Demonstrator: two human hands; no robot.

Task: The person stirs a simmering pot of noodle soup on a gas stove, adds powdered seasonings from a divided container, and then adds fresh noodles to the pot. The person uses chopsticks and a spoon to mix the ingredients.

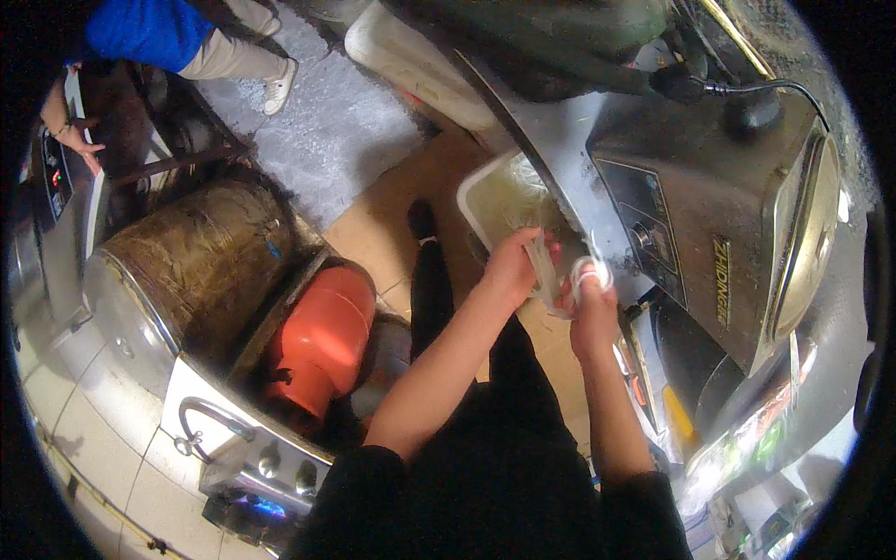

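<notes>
My left hand (518, 266) holds a crumpled piece of thin translucent plastic (542, 269), which hangs down from its fingers towards my other hand. Close beside it on the right, my right hand (593, 297) grips a small white ring-shaped bundle (590, 274), slightly blurred; whether it is string or rolled plastic I cannot tell. Both hands are above the near edge of a pale rectangular tub (476, 189) that stands low in front of me. Clear plastic film shows inside the tub's far end.
A metal-cased machine (707, 182) stands on the right. At the left are an orange gas cylinder (329, 336), a large stained drum (203, 245) and a gas burner with a blue flame (259, 505). Another person (150, 35) stands at the upper left.
</notes>
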